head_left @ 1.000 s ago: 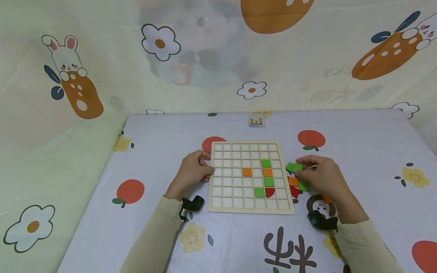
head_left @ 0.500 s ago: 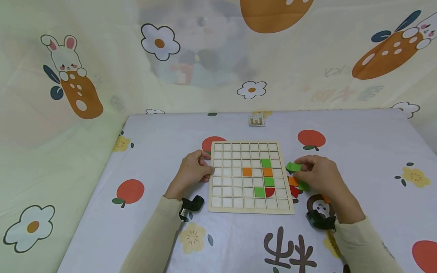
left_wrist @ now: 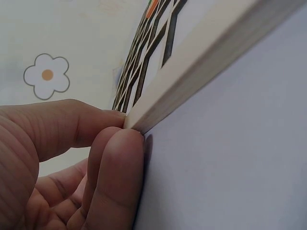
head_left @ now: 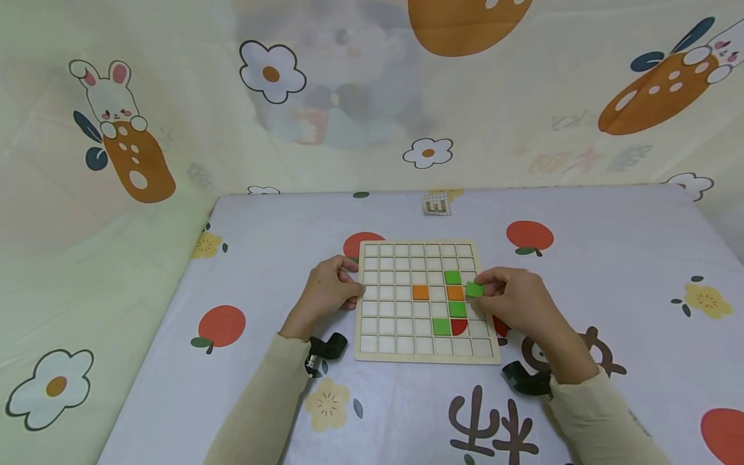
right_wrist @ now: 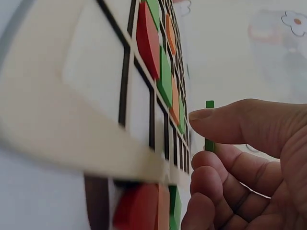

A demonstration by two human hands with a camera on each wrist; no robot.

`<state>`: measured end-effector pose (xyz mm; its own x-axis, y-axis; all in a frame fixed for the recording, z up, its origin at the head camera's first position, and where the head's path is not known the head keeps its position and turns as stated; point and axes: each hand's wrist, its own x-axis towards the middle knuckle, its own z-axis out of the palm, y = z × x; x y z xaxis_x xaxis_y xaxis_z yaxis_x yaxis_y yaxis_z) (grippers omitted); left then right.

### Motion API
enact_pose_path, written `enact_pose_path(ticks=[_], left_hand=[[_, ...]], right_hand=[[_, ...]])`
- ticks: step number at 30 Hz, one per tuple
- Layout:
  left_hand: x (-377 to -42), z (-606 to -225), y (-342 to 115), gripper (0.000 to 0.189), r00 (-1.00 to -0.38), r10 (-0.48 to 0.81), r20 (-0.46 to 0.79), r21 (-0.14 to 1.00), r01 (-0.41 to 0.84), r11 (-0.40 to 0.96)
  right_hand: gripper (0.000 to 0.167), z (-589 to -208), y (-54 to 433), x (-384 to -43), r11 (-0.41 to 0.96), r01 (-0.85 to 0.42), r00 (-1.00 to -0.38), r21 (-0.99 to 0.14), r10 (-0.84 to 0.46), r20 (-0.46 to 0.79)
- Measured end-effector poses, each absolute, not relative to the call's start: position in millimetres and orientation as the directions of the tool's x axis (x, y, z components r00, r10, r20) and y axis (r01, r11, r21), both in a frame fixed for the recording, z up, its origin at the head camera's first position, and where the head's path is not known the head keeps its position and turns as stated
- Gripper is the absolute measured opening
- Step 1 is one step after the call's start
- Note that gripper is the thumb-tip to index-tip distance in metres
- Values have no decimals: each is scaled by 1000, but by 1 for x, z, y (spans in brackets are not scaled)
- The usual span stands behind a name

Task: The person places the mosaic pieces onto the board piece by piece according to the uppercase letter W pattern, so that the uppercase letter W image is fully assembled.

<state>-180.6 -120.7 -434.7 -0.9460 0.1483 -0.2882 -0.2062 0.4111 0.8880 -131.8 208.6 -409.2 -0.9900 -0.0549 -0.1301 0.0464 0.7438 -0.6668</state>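
Between the thumb and fingers of my right hand [head_left: 520, 302] is a green square tile [head_left: 473, 290], pinched and held over the right side of the wooden grid board [head_left: 427, 359]. The right wrist view shows this tile [right_wrist: 209, 145] edge-on. My left hand [head_left: 325, 287] grips the board's left edge, thumb on top and fingers against the side. Set in the cells are several tiles: an orange one [head_left: 420, 292] by itself, then green [head_left: 452, 277], orange [head_left: 455, 293] and green [head_left: 457, 309] in a column, with another green [head_left: 442, 327] beside a red rounded piece [head_left: 459, 327].
Loose pieces lie just right of the board, mostly hidden by my right hand; a red piece [head_left: 500, 326] shows there, and an orange piece [right_wrist: 163, 207] in the right wrist view. A small card with a grid pattern [head_left: 436, 204] lies behind the board on the printed cloth [head_left: 279, 226].
My right hand has picked the green tile from the loose pieces and carried it left, over the board's right side. The left hand has stayed at the board's edge.
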Motion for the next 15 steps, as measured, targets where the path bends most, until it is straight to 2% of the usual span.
enact_pose_path(ticks=[15], left_hand=[[-180,-434,-119,36,-947,132,-292,881,-213,422]], right_hand=[[25,-407,177,-132,721,-9,-982,-693,-139,-132]])
